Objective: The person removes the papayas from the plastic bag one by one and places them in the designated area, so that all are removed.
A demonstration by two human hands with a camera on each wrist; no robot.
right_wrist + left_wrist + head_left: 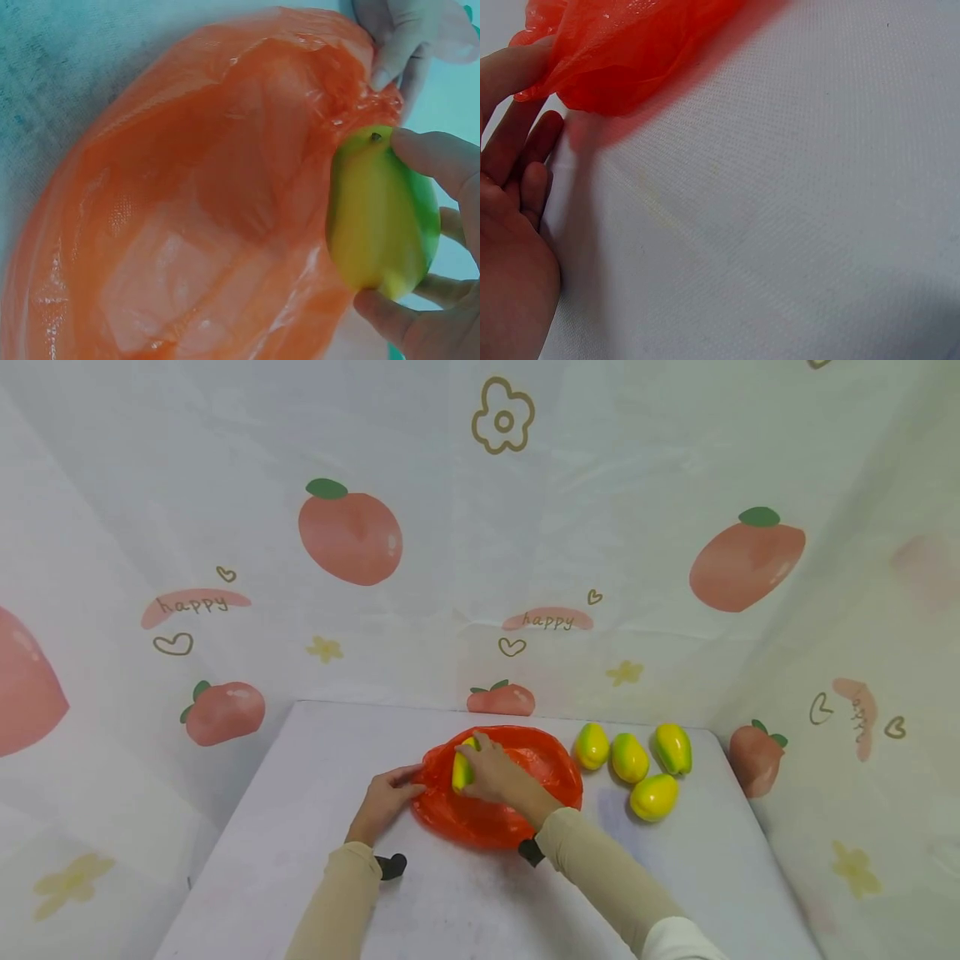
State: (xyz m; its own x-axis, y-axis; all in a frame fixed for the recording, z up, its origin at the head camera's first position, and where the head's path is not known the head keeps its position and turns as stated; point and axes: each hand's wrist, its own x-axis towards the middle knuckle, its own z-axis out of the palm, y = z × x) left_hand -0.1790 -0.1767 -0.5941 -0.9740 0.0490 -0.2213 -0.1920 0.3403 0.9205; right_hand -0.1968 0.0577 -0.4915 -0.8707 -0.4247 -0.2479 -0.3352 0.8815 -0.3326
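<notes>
A red plastic bag (480, 828) lies spread with its mouth open on the white table. At the bag's left edge, my left hand (384, 802) pinches the rim between thumb and fingers; the left wrist view shows the thumb over the thin red film (630, 52). My right hand (497, 772) grips a yellow-green mango (382, 214) over the left part of the bag, with fingertips at both its ends. In the right wrist view the mango is near the bag's gathered edge, close to the left hand (405, 37).
To the right of the bag, several more mangoes rest on the table (300, 827), one mango (654, 797) nearer than the others. White printed curtains (420, 643) stand behind the table and at both sides.
</notes>
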